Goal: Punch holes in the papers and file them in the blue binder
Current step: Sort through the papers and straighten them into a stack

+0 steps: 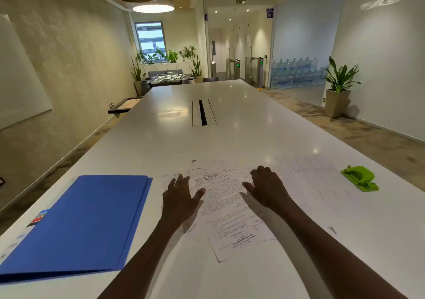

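In the head view, a loose spread of white printed paper sheets [227,209] is seen at lower centre of the frame, lying flat on the long white glossy table [230,133]; the top sheet is skewed, its long axis running from the upper centre down toward the bottom centre, and further pale sheets fan out to the right beneath it. The left hand [179,197] is laid flat on the left edge of the spread, fingers splayed and thumb out, nothing gripped; the right hand [266,188] is pressed flat on the right side likewise, open and empty; the top sheet lies between the two hands, equally near to both. It is judged that the sheets are being gathered and squared before punching, and no holes can be made out in them.

The small lime-green plastic hole punch [360,178] is placed at middle right of the frame, well apart from the papers and nearer the right hand; nothing stands between. The closed blue card binder [78,225] is lying at lower left, just beside the papers and nearer the left hand, with a striped sheet edge showing under its left side; the path to it is likewise unobstructed.
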A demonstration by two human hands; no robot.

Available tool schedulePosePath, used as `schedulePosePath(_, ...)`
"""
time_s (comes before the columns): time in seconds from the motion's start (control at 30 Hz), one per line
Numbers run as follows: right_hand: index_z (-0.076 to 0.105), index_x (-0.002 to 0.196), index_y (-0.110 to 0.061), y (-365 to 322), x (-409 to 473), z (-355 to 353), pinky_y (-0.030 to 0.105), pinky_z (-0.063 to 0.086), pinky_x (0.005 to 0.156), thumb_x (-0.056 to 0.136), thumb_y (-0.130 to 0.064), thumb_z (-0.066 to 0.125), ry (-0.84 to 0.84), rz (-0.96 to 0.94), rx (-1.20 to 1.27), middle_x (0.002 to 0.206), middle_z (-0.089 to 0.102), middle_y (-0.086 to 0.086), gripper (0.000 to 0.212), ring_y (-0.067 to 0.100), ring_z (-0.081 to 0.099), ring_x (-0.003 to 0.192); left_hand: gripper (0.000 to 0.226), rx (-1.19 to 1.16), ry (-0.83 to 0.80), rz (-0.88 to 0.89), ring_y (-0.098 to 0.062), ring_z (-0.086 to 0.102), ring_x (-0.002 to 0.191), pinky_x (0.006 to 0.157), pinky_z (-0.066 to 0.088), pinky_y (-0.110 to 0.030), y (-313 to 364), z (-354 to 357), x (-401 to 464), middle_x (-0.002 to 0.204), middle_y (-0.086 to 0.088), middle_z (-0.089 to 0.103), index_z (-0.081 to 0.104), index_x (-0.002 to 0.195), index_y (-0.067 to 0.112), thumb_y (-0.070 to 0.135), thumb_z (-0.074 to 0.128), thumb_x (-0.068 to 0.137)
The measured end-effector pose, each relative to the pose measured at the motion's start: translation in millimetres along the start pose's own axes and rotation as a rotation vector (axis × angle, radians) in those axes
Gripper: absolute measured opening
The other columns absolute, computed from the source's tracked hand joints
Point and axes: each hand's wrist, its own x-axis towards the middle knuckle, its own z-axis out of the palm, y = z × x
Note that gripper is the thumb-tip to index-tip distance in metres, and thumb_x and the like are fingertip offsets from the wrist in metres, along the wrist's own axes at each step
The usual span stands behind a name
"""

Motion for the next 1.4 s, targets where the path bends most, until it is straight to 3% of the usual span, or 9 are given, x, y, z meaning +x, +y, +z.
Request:
schedulePosePath(0.17,0.056,0.105,-0.005,-6.8,-5.0,-0.5,0.037,0.044,0.079,0.074,-0.073,0.054,-0.225,0.145,0.019,0.113,0.055,0.014,0.075,0.028,0.052,0.103,0.087,0.063,-0.123,-0.088,-0.032,0.012,0.147,0.115,0.018,-0.054,6.9,15.3,-12.9,0.16,-0.008,0.019,0.034,0.147,0.02,0.076,0.04,0.081)
schedulePosePath(0.37,0.048,0.09,-0.01,-13.7,-2.2,-1.6,0.04,0.045,0.087,0.071,-0.054,0.073,-0.391,0.238,0.222,0.114,0.052,0.017,0.054,0.03,0.049,0.105,0.089,0.095,-0.129,-0.094,-0.034,0.006,0.148,0.117,0.006,-0.054,7.5,36.6,-29.0,0.161,-0.011,0.012,0.024,0.151,0.024,0.079,0.031,0.081)
schedulePosePath(0.5,0.05,0.098,-0.009,-20.9,5.3,4.2,0.04,0.041,0.089,0.072,-0.05,0.074,-0.445,0.273,0.23,0.117,0.053,0.018,0.055,0.033,0.047,0.11,0.09,0.112,-0.094,-0.095,-0.033,0.003,0.148,0.116,0.003,-0.06,5.5,41.8,-32.6,0.162,-0.008,0.009,0.02,0.152,0.027,0.081,0.02,0.08)
schedulePosePath(0.63,0.052,0.109,-0.008,-26.9,8.0,5.0,0.041,0.043,0.091,0.071,-0.049,0.076,-0.462,0.357,0.241,0.12,0.048,0.017,0.061,0.033,0.045,0.112,0.101,0.135,-0.12,-0.212,-0.043,-0.006,0.146,0.106,-0.005,-0.071,8.3,39.5,-34.5,0.162,-0.013,0.0,0.016,0.152,0.029,0.089,0.021,0.072)
schedulePosePath(0.87,0.041,0.092,-0.013,-22.5,13.9,6.1,0.041,0.049,0.086,0.055,-0.061,0.081,-0.483,0.372,0.286,0.112,0.057,0.014,0.072,0.033,0.053,0.103,0.139,0.031,-0.062,-0.43,-0.048,0.002,0.143,0.109,0.017,-0.065,14.6,22.0,-22.8,0.157,-0.027,-0.009,0.008,0.151,0.015,0.091,0.056,0.047)
schedulePosePath(1.0,0.046,0.106,-0.007,-26.3,12.2,8.0,0.035,0.049,0.075,0.055,-0.062,0.08,-0.423,0.347,0.322,0.109,0.056,0.012,0.082,0.03,0.056,0.098,0.141,-0.032,-0.006,-0.493,-0.043,0.028,0.134,0.103,0.033,-0.06,12.7,14.2,-12.4,0.146,-0.028,0.026,0.007,0.148,0.009,0.076,0.076,0.044)
schedulePosePath(1.2,0.039,0.118,-0.006,-39.4,11.5,8.0,0.038,0.054,0.071,0.062,-0.046,0.083,-0.327,0.308,0.398,0.109,0.061,0.01,0.082,0.028,0.063,0.093,0.127,-0.202,0.114,-0.524,-0.042,0.038,0.128,0.099,0.043,-0.049,-4.5,1.0,-3.3,0.138,-0.03,0.039,0.013,0.146,-0.003,0.045,0.089,0.056)
schedulePosePath(1.33,0.038,0.118,-0.007,-47.5,14.4,12.6,0.038,0.055,0.072,0.065,-0.039,0.083,-0.28,0.289,0.449,0.113,0.062,0.009,0.077,0.029,0.063,0.094,0.086,-0.437,0.191,-0.498,-0.035,0.062,0.104,0.08,0.056,-0.041,-12.8,-2.4,-0.4,0.118,-0.018,0.062,0.04,0.123,0.0,0.033,0.089,0.06)
schedulePosePath(1.4,0.039,0.115,-0.008,-51.2,17.8,15.6,0.037,0.056,0.071,0.067,-0.036,0.083,-0.276,0.298,0.518,0.113,0.063,0.008,0.071,0.027,0.064,0.093,0.062,-0.477,0.128,-0.478,-0.029,0.065,0.091,0.067,0.052,-0.029,-15.8,-4.3,2.6,0.111,-0.011,0.068,0.056,0.114,0.0,0.029,0.086,0.067)
